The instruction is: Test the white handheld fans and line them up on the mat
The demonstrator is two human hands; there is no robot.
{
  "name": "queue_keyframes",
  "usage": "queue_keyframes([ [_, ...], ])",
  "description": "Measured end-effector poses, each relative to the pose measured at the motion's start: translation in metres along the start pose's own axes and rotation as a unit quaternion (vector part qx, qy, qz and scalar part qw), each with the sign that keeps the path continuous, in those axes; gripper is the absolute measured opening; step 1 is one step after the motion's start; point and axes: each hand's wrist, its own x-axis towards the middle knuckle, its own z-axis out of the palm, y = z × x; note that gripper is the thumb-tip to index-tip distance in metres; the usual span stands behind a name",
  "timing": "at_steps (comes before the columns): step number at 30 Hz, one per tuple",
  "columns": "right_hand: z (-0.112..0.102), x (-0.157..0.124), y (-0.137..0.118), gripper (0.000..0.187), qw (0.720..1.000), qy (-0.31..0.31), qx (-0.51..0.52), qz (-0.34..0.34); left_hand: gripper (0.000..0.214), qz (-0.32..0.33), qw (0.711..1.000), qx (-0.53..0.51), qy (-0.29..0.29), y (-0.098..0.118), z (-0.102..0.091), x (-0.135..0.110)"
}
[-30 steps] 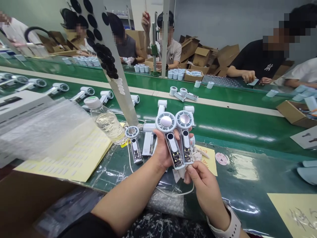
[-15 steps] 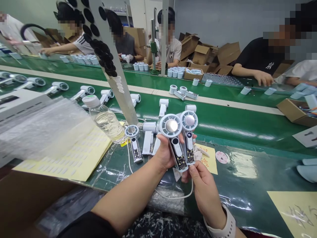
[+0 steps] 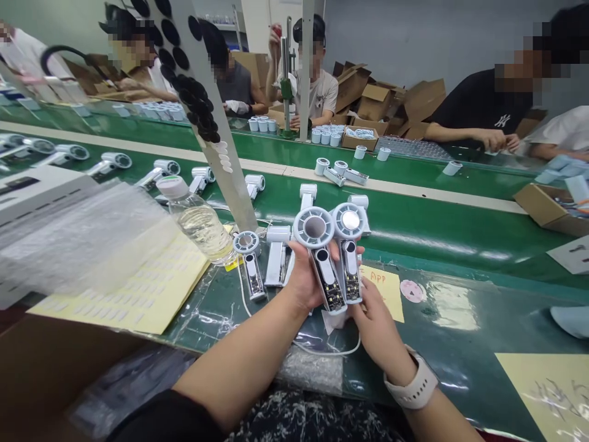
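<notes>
My left hand (image 3: 301,279) is closed around two handheld fans side by side, a nearer fan (image 3: 314,227) and a right-hand fan (image 3: 350,221). Both have pale-blue ringed heads, silver round centres and clear handles showing circuit boards; neither display is lit. My right hand (image 3: 380,325), wearing a watch (image 3: 413,380), is closed at the lower end of the right-hand fan. Its fingertips are hidden behind the handle, so what they hold is unclear. A white cable (image 3: 329,353) loops up to it. Left of my hands, another handheld fan (image 3: 250,270) stands beside a fan lying face-away (image 3: 277,252).
A water bottle (image 3: 197,227) stands by a slanted metal post (image 3: 230,166). Yellow sticker sheets (image 3: 110,301) and plastic film (image 3: 83,227) lie left. Beyond, several fans line the green conveyor (image 3: 414,233). A cardboard box (image 3: 552,205) sits right. Several co-workers sit across.
The lit number on the right-hand fan's display has gone dark. My right hand has shifted up, its fingertips now behind the handle. Both fans have moved slightly up and left.
</notes>
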Motion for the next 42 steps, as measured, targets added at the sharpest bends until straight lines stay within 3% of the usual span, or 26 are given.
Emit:
queue_keyframes([
  [3, -0.007, -0.005, 0.000, 0.029, 0.999, -0.006, 0.033, 0.010, 0.072, -0.013, 0.999, 0.007, -0.037, 0.001, 0.000, -0.002],
  [6, -0.023, -0.011, 0.005, 0.030, 0.994, 0.097, 0.020, 0.057, 0.074, -0.035, 0.997, 0.023, -0.062, 0.002, 0.002, -0.004],
  [8, -0.031, -0.014, 0.004, 0.041, 0.988, 0.130, 0.049, 0.068, 0.076, -0.045, 0.995, 0.043, -0.074, 0.000, 0.003, -0.006],
  [11, -0.030, -0.018, -0.010, 0.055, 0.978, 0.057, 0.193, 0.053, 0.076, -0.043, 0.994, 0.068, -0.078, -0.006, 0.003, -0.011],
  [14, -0.030, -0.019, -0.028, 0.057, 0.956, -0.030, 0.288, 0.052, 0.068, -0.059, 0.987, 0.123, -0.090, -0.011, -0.002, -0.017],
  [16, -0.037, -0.020, -0.032, 0.050, 0.962, -0.023, 0.266, 0.056, 0.066, -0.085, 0.971, 0.191, -0.115, -0.012, -0.005, -0.018],
  [18, -0.046, -0.022, -0.026, 0.046, 0.975, 0.059, 0.209, 0.049, 0.070, -0.085, 0.957, 0.250, -0.121, -0.010, -0.008, -0.015],
  [21, -0.057, -0.027, -0.003, 0.048, 0.976, 0.185, 0.110, 0.035, 0.075, -0.041, 0.954, 0.287, -0.075, -0.010, -0.013, -0.005],
  [23, -0.059, -0.027, 0.014, 0.046, 0.978, 0.189, 0.072, 0.053, 0.075, -0.016, 0.950, 0.307, -0.052, -0.012, -0.017, 0.002],
  [26, -0.063, -0.026, 0.026, 0.048, 0.979, 0.159, 0.096, 0.084, 0.071, -0.001, 0.927, 0.370, -0.060, -0.016, -0.021, 0.007],
  [28, -0.070, -0.028, 0.023, 0.053, 0.974, 0.167, 0.129, 0.080, 0.066, 0.005, 0.890, 0.445, -0.098, -0.016, -0.021, 0.007],
  [30, -0.081, -0.035, 0.014, 0.057, 0.967, 0.183, 0.161, 0.072, 0.061, -0.003, 0.830, 0.536, -0.154, -0.016, -0.016, 0.005],
  [35, -0.102, -0.060, -0.012, 0.066, 0.947, 0.203, 0.244, 0.057, 0.045, -0.058, 0.618, 0.740, -0.260, -0.029, 0.001, -0.011],
  [37, -0.102, -0.066, -0.017, 0.067, 0.944, 0.194, 0.262, 0.053, 0.041, -0.041, 0.555, 0.779, -0.289, -0.041, 0.006, -0.019],
  [39, -0.099, -0.068, -0.020, 0.065, 0.941, 0.175, 0.285, 0.050, 0.041, 0.008, 0.520, 0.802, -0.293, -0.052, 0.009, -0.022],
  [42, -0.091, -0.066, -0.022, 0.063, 0.936, 0.144, 0.317, 0.049, 0.047, 0.063, 0.506, 0.824, -0.248, -0.055, 0.012, -0.022],
])
